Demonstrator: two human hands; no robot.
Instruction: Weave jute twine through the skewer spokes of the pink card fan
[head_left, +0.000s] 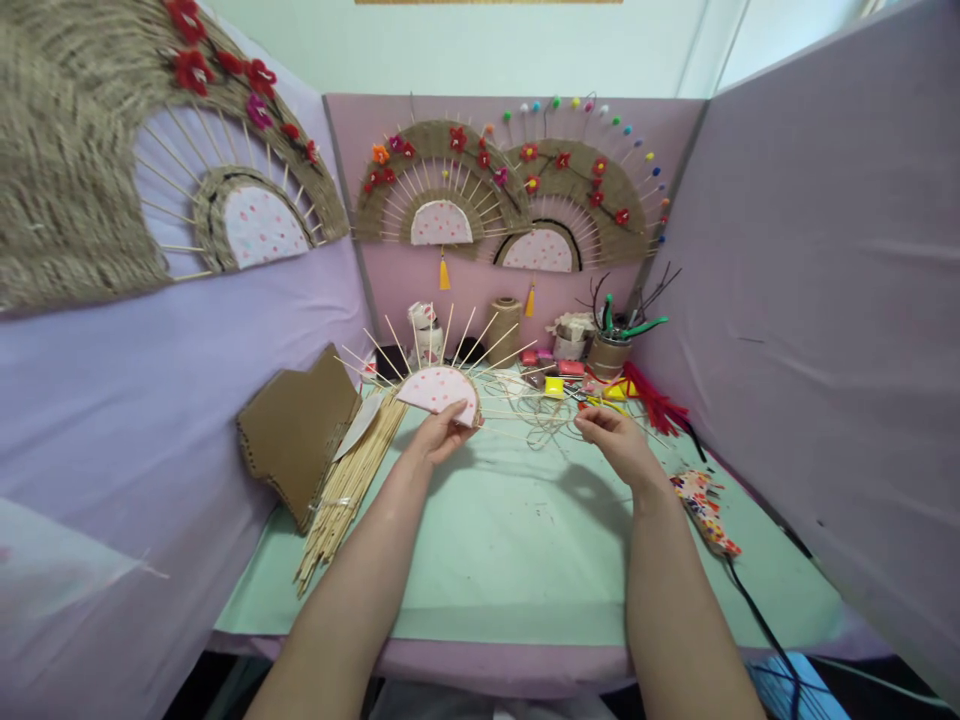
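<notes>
Work at a fabric-covered tabletop [517,570]. The spotted half-disc [435,385], thin sticks [394,335] radiating from its curved edge, is raised above the tabletop at the left hand [444,432], whose thumb lies over its lower right corner with the fingers beneath, closed in a grip. The right hand [609,432], well apart to the right of the half-disc, has thumb and fingertips drawn together in a pinch on a thin strand [531,416] that extends toward the half-disc. Loose twine [553,432] lies between the hands, beyond them; a bundle of sticks [360,475] lies left of the half-disc, beside brown cardboard [296,430].
</notes>
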